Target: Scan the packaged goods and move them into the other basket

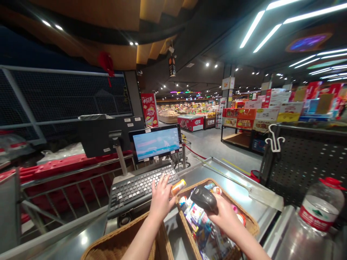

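Note:
My left hand (162, 196) is over the right part of the black keyboard (143, 185), some fingers stretched toward its keys. A small orange-and-yellow cylindrical container (179, 187) with a white band is held at its thumb side; its kind I cannot make out. In my right hand (222, 213) is a black handheld barcode scanner (204, 198), its head tilted toward the left hand. Below the scanner stands a wicker basket (187, 225) full of small colourful packages (199, 216). Another wicker basket (100, 247) lies under my left forearm, its inside partly hidden.
Behind the keyboard stands a lit monitor (157, 142), with a second screen (108, 135) turned away beside it. On the metal counter (230, 180), a large clear bottle (321, 206) with a red cap stands at right. White hooks (274, 139) hang on a black perforated panel (306, 155).

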Available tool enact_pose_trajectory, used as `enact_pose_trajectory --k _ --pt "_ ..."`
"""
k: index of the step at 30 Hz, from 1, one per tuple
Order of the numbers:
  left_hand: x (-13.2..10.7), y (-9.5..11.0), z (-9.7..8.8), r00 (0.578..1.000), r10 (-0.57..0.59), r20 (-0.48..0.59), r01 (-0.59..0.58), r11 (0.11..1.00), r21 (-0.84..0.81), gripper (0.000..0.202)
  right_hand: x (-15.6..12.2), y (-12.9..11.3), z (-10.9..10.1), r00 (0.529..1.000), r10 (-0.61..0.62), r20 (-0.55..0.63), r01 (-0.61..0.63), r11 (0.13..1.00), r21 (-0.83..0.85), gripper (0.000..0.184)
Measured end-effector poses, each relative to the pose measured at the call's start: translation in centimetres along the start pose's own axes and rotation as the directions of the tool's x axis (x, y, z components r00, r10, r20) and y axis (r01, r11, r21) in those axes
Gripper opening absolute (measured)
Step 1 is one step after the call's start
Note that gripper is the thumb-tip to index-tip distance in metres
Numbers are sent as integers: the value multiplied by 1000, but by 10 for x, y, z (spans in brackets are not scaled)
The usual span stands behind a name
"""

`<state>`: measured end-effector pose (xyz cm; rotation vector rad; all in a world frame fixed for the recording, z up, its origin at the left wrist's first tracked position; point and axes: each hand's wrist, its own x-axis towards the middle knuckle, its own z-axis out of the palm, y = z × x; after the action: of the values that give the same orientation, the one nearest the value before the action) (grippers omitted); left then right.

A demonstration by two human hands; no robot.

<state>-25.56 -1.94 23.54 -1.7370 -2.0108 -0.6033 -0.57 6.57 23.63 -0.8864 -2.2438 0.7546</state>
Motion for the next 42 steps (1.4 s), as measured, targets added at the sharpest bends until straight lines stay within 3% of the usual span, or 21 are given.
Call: enact_pose_trajectory --k 11,23,32,42 --pt "-5 -9 -9 1000 -22 -16 22 1000 -10 23 -1 -17 -5 999 -32 34 33 999 -6 36" --pt "-21 -18 -23 1000 -25 -13 25 1000 13 22 -9 -35 0 994 -92 62 91 996 24 48" --pt "-57 -37 -37 997 -65 42 63 997 41 22 -12 -49 19 975 -178 133 170 983 73 46" --pt "-121 -57 -51 980 -137 144 135 991 26 30 -19 -67 54 945 -213 247 204 977 59 48"
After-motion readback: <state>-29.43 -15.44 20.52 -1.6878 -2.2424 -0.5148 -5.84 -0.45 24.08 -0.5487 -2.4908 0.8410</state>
